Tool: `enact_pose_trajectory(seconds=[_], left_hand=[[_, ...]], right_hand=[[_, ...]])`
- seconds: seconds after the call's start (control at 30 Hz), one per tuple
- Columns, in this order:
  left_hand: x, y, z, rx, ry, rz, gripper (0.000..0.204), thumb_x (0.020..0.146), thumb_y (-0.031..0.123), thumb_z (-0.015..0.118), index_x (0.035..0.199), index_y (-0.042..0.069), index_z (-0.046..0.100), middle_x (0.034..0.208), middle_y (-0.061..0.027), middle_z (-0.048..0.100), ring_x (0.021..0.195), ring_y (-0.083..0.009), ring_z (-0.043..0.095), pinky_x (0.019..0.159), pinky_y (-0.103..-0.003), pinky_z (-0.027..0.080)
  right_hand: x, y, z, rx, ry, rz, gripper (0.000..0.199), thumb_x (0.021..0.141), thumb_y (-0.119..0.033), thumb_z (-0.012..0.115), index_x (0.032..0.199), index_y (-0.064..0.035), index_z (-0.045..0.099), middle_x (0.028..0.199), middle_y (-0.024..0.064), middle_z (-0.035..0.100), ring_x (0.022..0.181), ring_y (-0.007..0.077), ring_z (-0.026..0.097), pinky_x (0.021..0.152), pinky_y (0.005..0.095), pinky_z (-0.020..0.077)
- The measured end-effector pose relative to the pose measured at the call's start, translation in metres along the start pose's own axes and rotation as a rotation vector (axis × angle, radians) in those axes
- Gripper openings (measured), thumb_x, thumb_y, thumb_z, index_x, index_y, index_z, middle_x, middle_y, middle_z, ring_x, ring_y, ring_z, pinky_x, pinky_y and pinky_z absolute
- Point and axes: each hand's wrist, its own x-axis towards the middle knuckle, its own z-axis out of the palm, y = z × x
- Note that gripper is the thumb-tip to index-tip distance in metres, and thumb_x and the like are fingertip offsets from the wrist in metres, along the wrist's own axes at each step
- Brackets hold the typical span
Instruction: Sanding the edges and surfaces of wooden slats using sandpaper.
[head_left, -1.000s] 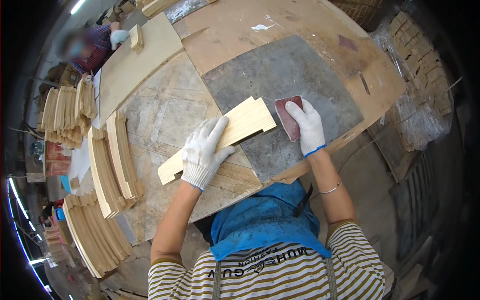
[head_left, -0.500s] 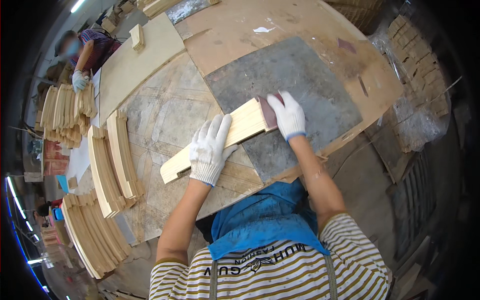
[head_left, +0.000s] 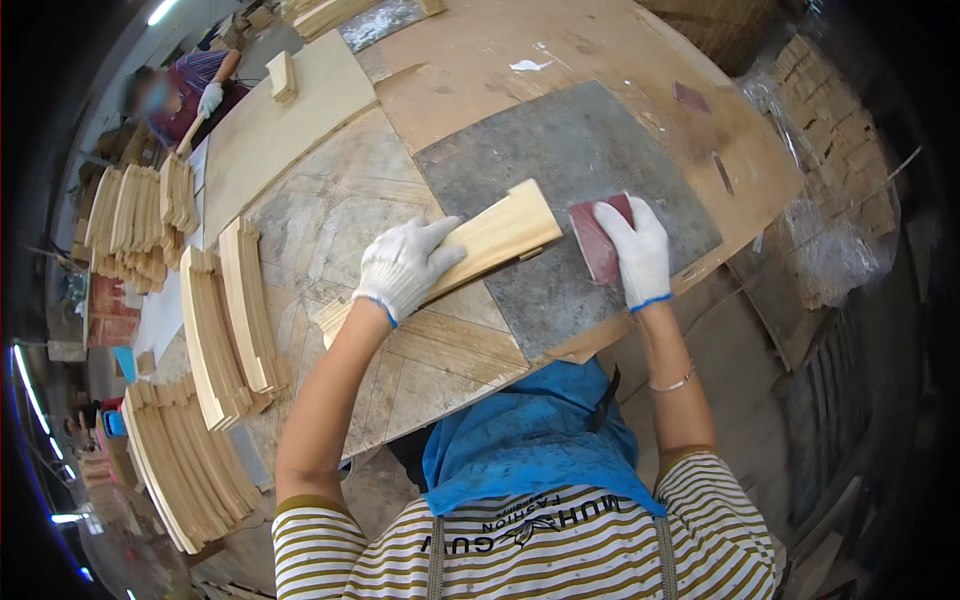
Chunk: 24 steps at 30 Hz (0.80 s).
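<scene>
A pale wooden slat (head_left: 505,232) with notched ends lies slantwise across the worktable, partly over its dark grey sheet. My left hand (head_left: 400,268), in a white knit glove, grips the slat around its near-left part, thumb and fingers across it. White-gloved too, my right hand (head_left: 640,250) holds a dark red piece of sandpaper (head_left: 597,240), its fingers closed around the right edge. A gap separates the sandpaper from the slat's right end. Part of the slat is hidden beneath my left hand.
Stacks of curved slats (head_left: 222,330) stand left on the table (head_left: 330,215), with another stack (head_left: 185,465) below them. A co-worker (head_left: 190,95) handles a slat at the far left, beside more piles (head_left: 135,215). Plastic-wrapped wood blocks (head_left: 825,130) stand at right. A red scrap (head_left: 692,97) lies far right.
My right hand has drawn the sandpaper off the slat's end and moved right. My left hand shifted slightly left, and the slat has turned in its grip. The co-worker's hand moved up and right.
</scene>
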Motion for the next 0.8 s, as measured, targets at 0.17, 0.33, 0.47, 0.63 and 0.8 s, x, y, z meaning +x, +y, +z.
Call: enact_pose_trajectory(seconds=[0.17, 0.33, 0.47, 0.63, 0.8], left_hand=[[-0.02, -0.035, 0.029, 0.093, 0.227, 0.169, 0.092, 0.072, 0.065, 0.065, 0.141, 0.008, 0.044, 0.117, -0.0184, 0.061, 0.106, -0.0377, 0.059, 0.091, -0.043, 0.047], [-0.025, -0.028, 0.032, 0.074, 0.075, 0.005, 0.086, 0.072, 0.059, 0.069, 0.138, 0.009, 0.046, 0.116, -0.0185, 0.062, 0.101, -0.038, 0.061, 0.086, -0.044, 0.049], [-0.026, -0.026, 0.03, 0.032, 0.066, -0.04, 0.081, 0.072, 0.056, 0.07, 0.135, 0.009, 0.049, 0.116, -0.0178, 0.062, 0.1, -0.0372, 0.062, 0.084, -0.044, 0.05], [-0.028, -0.029, 0.036, 0.055, 0.11, 0.001, 0.077, 0.073, 0.051, 0.073, 0.133, 0.009, 0.049, 0.113, -0.0186, 0.063, 0.096, -0.0369, 0.063, 0.083, -0.043, 0.051], [-0.029, -0.035, 0.038, 0.03, 0.18, 0.037, 0.075, 0.073, 0.049, 0.073, 0.131, 0.008, 0.051, 0.118, -0.0173, 0.062, 0.103, -0.0357, 0.062, 0.088, -0.042, 0.05]], right_hand=[[0.015, -0.007, 0.026, -0.069, -0.102, 0.05, 0.039, 0.082, -0.033, 0.073, 0.098, 0.0024, 0.067, 0.089, 0.0089, 0.068, 0.081, 0.0128, 0.06, 0.076, 0.028, 0.0484], [0.042, 0.013, 0.061, -0.242, -0.188, -0.059, 0.045, 0.082, -0.04, 0.068, 0.099, 0.001, 0.067, 0.087, 0.0187, 0.068, 0.082, 0.0286, 0.066, 0.076, 0.0345, 0.0502], [0.084, 0.025, 0.095, -0.467, -0.217, -0.121, 0.044, 0.083, -0.046, 0.061, 0.097, -0.0049, 0.068, 0.095, 0.0227, 0.066, 0.091, 0.0402, 0.063, 0.079, 0.0426, 0.0498], [0.04, 0.022, 0.065, -0.464, -0.154, -0.046, 0.042, 0.085, -0.046, 0.059, 0.099, -0.0077, 0.067, 0.097, 0.0219, 0.066, 0.092, 0.0409, 0.062, 0.079, 0.0439, 0.0495], [-0.002, 0.001, 0.007, -0.517, -0.076, -0.055, 0.037, 0.085, -0.042, 0.063, 0.102, -0.0096, 0.067, 0.094, 0.0208, 0.067, 0.091, 0.0383, 0.064, 0.077, 0.041, 0.0502]])
